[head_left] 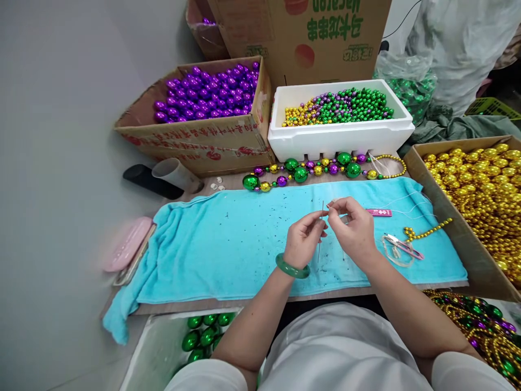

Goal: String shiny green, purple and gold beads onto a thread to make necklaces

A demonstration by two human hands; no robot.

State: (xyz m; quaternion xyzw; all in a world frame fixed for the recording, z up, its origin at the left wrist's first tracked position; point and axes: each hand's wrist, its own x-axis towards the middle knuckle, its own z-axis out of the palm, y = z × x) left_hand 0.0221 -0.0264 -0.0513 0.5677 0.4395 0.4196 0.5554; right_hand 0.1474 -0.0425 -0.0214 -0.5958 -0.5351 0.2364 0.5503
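The towel (203, 244) has the purple box (199, 141) beyond it and the gold box (443, 203) at its right end. Along its far edge, a bead strand (334, 169) looks mostly strung. Over the towel, the left hand (303, 239) pinches a needle (319, 250), beadless, so that piece seems barely begun; the right hand (355, 231) pinches something indistinct. Right on the towel, a gold chain (409, 235) and snips (407, 247) might hamper.

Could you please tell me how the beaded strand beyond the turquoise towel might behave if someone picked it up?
The beaded strand would probably hang floppy, since it lies curved and doubled back on itself. Its glossy, rounded surfaces may feel slippery. If pushed, its large green beads might roll a little, though being strung together should limit that.
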